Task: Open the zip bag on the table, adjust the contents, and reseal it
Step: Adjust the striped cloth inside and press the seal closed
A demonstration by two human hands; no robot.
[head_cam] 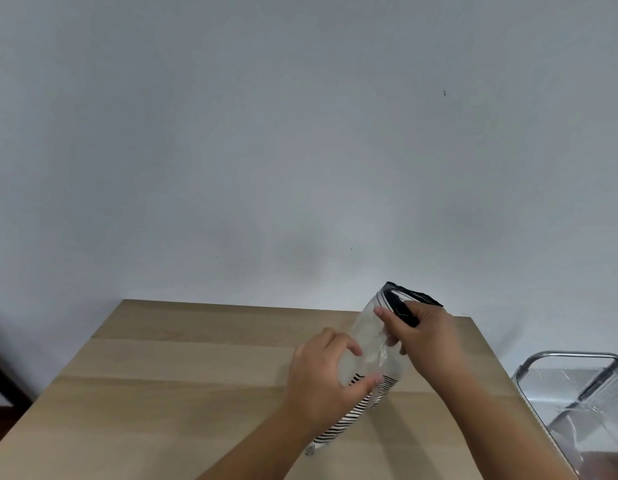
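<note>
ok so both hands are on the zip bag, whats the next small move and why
Probably slide the right hand along the black top edge to pinch the zip bag closed: that hand already grips the rim, while the left hand steadies the striped lower part above the table.

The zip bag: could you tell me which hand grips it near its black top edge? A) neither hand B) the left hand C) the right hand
C: the right hand grips the zip bag just below its black top, while the left hand holds the striped lower part.
</note>
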